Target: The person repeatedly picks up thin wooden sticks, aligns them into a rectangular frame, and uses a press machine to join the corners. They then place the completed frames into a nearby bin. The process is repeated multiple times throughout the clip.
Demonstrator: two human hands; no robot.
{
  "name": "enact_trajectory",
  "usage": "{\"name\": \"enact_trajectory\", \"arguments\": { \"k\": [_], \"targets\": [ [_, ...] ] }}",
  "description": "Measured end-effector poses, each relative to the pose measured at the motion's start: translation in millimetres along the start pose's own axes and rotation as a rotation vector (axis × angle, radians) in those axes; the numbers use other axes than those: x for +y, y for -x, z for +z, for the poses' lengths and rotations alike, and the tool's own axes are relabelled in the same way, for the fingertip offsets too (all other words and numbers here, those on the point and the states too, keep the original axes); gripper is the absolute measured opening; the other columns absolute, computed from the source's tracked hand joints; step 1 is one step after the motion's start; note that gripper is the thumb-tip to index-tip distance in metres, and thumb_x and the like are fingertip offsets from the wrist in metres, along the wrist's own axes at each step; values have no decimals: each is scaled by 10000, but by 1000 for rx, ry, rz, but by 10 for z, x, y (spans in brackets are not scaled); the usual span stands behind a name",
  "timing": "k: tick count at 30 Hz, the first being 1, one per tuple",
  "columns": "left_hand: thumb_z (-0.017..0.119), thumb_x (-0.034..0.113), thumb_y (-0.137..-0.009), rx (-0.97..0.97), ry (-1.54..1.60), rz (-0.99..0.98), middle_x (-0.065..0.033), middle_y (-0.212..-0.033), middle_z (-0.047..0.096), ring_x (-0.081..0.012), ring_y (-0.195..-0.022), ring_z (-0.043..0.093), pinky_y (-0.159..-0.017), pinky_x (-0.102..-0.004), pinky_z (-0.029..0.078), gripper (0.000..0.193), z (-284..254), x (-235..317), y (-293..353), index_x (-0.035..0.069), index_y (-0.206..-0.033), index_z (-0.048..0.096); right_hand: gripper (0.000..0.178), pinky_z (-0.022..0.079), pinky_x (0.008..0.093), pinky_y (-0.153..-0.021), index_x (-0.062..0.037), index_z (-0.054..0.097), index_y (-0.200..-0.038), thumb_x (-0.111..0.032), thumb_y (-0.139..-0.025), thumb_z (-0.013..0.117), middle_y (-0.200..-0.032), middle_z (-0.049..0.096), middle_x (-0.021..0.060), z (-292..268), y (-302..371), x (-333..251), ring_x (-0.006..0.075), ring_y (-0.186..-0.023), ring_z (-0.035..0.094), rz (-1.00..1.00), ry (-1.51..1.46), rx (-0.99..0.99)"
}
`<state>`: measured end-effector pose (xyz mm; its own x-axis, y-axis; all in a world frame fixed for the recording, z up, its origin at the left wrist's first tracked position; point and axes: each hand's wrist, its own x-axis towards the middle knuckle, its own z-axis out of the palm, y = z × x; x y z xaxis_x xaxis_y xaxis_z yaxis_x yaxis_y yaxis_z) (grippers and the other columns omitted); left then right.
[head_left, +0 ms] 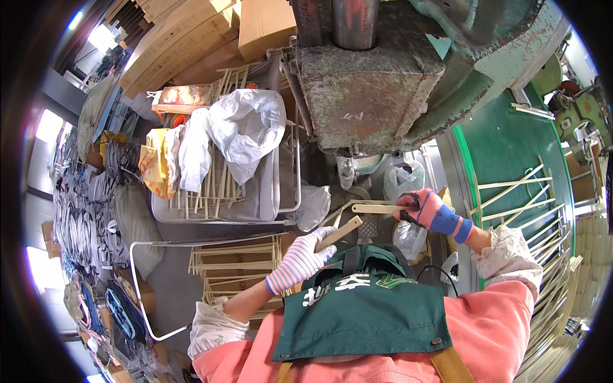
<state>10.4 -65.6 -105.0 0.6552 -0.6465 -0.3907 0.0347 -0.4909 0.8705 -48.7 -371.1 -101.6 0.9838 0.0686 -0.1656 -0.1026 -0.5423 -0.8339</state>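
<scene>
The left hand, in a striped glove, has its fingers curled closely around a pale wooden slat that points up and to the right, a small hole near its far end. The right hand, in a red-and-blue glove, pinches the end of a second slat, which lies nearly level in front of the chest, its free end just beside the first slat's tip. Below them a dark green apron carries bold white characters and a lighter green mark (the largest writing in view). A small white mark stands on the worn face of the machine block. Print also covers a yellow bag on the left, too small to make out. Loose sticks lie across the green desk on the right.
</scene>
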Motion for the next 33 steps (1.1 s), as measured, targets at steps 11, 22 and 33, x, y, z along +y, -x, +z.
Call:
{"name": "enact_trajectory", "arguments": {
  "k": [11, 22, 33],
  "targets": [
    [759, 259, -742, 536, -122, -4, -43, -732, 687, -101, -583, 606, -626, -253, 501, 312, 89, -63, 91, 76, -982, 680, 276, 461, 396, -770, -42, 624, -907, -118, -652, 699, -868, 581, 131, -427, 282, -72, 335, -832, 566, -299, 443, 188],
    [738, 79, -726, 300, 138, -102, -11, -752, 593, -55, -700, 535, -663, -214, 474, 569, 524, 328, 438, -48, -1232, 510, 250, 448, 422, -843, -67, 580, -928, -60, -684, 633, -982, 568, 120, -245, 197, 1315, 344, -972, 541, -164, 452, 311],
    [726, 238, -692, 512, -468, -180, -119, -776, 679, -256, -716, 674, -666, -333, 531, 395, 308, 274, 964, 71, -1025, 594, 526, 402, 411, -923, -14, 541, -1183, -74, -668, 630, -1220, 520, 151, 331, 193, -510, 325, -1090, 500, -452, -62, -135]
  ]
}}
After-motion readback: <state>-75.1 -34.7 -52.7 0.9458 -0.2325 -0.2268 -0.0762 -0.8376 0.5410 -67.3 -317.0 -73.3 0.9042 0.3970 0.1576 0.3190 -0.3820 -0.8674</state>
